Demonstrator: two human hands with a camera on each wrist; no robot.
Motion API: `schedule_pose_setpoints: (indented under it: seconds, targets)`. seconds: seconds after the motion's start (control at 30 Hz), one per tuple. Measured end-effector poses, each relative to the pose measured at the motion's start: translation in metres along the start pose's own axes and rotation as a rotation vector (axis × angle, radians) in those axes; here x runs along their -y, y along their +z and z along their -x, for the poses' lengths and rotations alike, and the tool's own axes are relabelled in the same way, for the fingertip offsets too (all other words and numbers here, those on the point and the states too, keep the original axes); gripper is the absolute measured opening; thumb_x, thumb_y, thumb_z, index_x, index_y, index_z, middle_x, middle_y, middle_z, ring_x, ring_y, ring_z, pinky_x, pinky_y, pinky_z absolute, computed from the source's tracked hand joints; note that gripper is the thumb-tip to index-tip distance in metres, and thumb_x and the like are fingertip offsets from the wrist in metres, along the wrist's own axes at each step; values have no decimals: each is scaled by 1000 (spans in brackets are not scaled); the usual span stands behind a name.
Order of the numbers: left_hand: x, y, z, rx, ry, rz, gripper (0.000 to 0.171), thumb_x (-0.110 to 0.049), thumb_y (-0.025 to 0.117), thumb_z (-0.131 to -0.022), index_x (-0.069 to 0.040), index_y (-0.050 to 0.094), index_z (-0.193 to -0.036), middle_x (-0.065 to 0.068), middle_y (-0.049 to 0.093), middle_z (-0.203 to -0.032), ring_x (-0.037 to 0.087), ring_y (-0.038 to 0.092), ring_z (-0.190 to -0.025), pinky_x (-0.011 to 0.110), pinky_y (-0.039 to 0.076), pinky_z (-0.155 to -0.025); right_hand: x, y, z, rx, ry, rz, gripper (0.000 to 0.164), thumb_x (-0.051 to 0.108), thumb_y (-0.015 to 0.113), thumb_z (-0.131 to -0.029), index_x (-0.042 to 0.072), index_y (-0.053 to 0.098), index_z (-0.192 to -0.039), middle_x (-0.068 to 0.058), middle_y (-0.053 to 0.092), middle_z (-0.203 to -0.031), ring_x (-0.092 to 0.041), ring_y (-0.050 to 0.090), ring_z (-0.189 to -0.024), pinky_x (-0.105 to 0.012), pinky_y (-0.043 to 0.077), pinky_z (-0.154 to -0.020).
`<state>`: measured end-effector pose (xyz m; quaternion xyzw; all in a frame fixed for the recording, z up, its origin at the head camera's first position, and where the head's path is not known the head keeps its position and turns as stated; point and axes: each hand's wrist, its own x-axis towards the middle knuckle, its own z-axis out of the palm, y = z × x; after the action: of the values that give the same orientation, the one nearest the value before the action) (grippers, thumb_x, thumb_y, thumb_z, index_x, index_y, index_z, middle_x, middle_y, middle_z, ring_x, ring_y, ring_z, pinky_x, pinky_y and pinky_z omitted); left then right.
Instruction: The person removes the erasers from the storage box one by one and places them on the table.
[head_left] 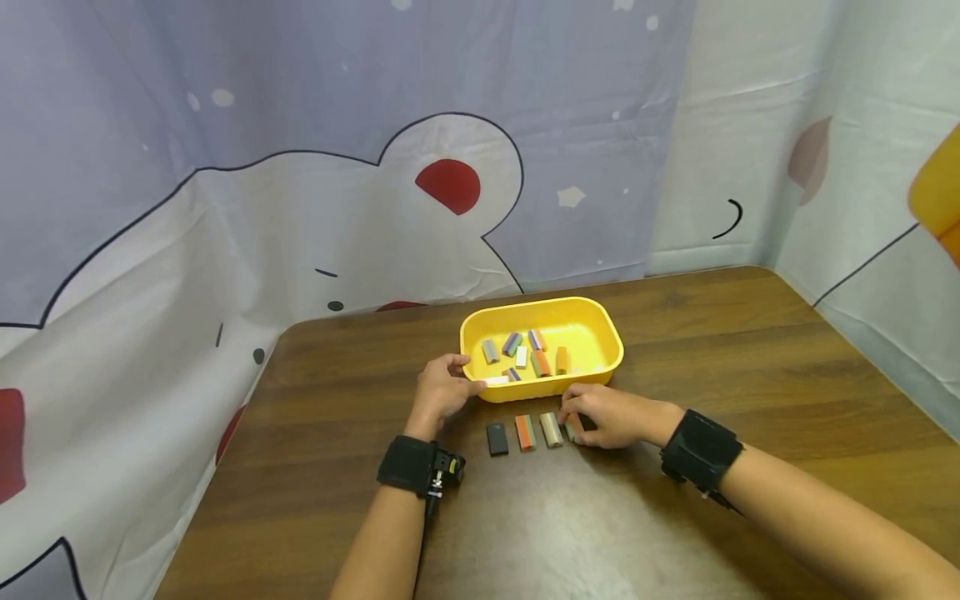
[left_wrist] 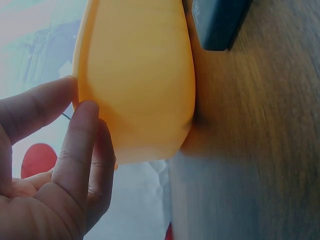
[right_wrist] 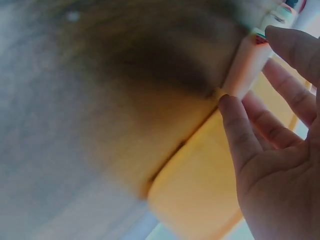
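Observation:
My left hand [head_left: 442, 392] pinches the rim of a yellow plastic tray [head_left: 592, 385] at its near left corner; the tray's outer wall [left_wrist: 140, 85] fills the middle of the left wrist view. In front of the tray, my right hand [head_left: 611, 415] holds a small striped block [right_wrist: 247, 62] by its ends between thumb and fingers, at the right end of a short row. Beside it in that row lie a cream striped block [head_left: 551, 430], an orange and green block [head_left: 525, 433] and a black block [head_left: 497, 439]. Fingers partly cover the held block.
Inside the tray lie several small blocks, among them an orange one [head_left: 562, 360], a white one [head_left: 521, 357] and a grey one [head_left: 490, 351]. The brown wooden table [head_left: 337, 392] meets a printed curtain [head_left: 375, 242] at its back and sides.

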<state>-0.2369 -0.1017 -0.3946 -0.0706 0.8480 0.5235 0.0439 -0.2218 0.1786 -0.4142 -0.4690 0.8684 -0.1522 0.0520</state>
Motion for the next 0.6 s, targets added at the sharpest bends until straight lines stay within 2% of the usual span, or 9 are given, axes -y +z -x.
schedule_pose_setpoints:
  seconds: [0.17,0.3,0.47,0.6]
  targets:
    - [1,0,1,4,1,7,51,-10,79,-81,-3,59,-127,17,57,-119,25,60,-96,33,51,-77,7,-8,1,19,-13,13,19,11,71,-88,6,68,-106,-4,58,-106,-17,58,-96,-30,50,-81]
    - [1,-1,1,6,4,10,51,-9,80,-81,-3,59,-127,16,57,-118,25,61,-96,33,51,-76,14,-18,-3,22,-59,2,16,7,68,-88,5,68,-104,-5,61,-99,-16,59,-86,-27,50,-74]
    - [0,-2,0,2,5,9,52,-10,80,-80,-4,59,-128,15,57,-119,26,61,-97,34,52,-76,21,-38,-12,-3,-87,-46,15,3,65,-89,2,69,-103,-6,65,-93,-19,62,-81,-27,51,-69]
    - [0,0,0,2,10,5,52,-10,80,-80,-3,59,-128,17,57,-119,26,61,-97,34,52,-77,20,-55,-23,-23,-83,-10,13,4,68,-88,3,70,-101,-8,67,-93,-22,64,-82,-29,53,-71]
